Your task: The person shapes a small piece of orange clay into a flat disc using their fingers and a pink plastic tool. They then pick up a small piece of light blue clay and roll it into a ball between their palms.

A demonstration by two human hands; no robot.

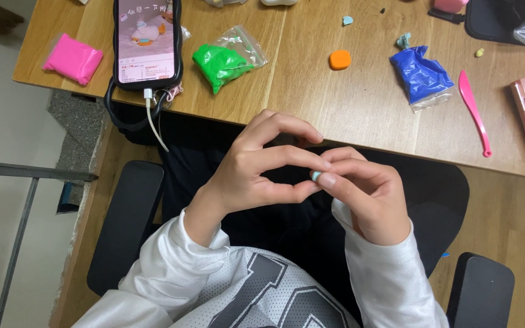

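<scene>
Pinching a tiny pale blue clay bit [315, 175] between the fingertips of both hands.

The left hand [256, 173] and the right hand [363, 194] are meeting above the lap, in front of the wooden table [311, 97] edge. The fingers are closing almost fully on the clay bit, which is sitting at the tips where the left thumb and forefinger are touching the right ones. A green clay bag [223, 61], an orange clay piece [339, 59] and a blue clay bag [422, 74] are lying on the table.
</scene>
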